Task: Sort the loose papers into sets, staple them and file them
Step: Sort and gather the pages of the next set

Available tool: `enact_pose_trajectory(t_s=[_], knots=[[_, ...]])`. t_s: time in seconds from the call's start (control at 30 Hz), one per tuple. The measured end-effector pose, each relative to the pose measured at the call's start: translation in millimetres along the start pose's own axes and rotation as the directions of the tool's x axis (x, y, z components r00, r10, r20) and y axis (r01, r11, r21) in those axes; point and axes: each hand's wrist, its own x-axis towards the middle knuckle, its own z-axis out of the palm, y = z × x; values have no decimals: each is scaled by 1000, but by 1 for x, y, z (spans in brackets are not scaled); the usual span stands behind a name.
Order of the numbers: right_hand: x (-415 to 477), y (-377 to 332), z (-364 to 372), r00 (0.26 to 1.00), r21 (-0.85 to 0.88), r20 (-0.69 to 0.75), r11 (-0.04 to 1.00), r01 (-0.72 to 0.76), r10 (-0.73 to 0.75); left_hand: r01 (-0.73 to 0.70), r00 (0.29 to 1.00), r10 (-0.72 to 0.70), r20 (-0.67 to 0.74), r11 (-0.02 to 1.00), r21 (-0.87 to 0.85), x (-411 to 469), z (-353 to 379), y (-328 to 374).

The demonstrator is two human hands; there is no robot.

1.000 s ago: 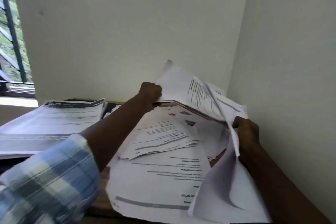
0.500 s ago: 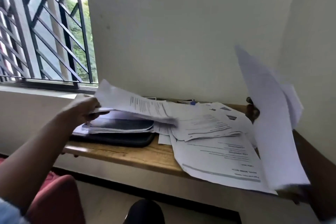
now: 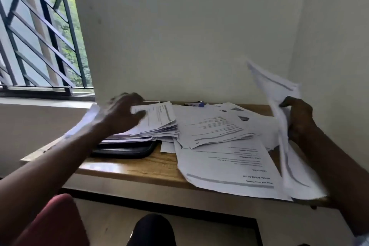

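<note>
Right hand (image 3: 299,118) grips upright sheets (image 3: 277,94); left hand (image 3: 121,114) (blurred, grip unclear) rests on left stack (image 3: 157,124); loose papers (image 3: 219,130) between.

On the large sheet (image 3: 229,168) at the desk's (image 3: 129,168) near edge, upside-down headings seem to read "TASK GOAL" and "INITIAL SCENE SETUP". Print on the papers (image 3: 211,126) farther back on the desk and on the upright sheets (image 3: 275,90) is too blurred to read.
</note>
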Motion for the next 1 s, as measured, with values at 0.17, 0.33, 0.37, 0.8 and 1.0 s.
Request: enact_pose_trajectory(t_s=[0.17, 0.33, 0.37, 0.8, 1.0], knots=[[3, 12, -11, 965, -103, 230, 983, 151, -124, -302, 850, 310, 425, 949, -89, 13, 44, 100], [5, 21, -16, 917, -123, 336, 956, 267, -213, -361, 793, 303, 529, 932, 8, 23, 73, 132], [5, 22, -17, 915, -102, 335, 957, 272, -224, -360, 803, 307, 511, 933, 4, 26, 78, 132], [16, 22, -29, 994, 86, 107, 996, 13, -22, -332, 889, 436, 140, 825, -458, 25, 96, 127], [37, 23, -44, 981, 258, -107, 958, -127, 159, -512, 844, 532, -63, 766, -388, 7, 111, 145]])
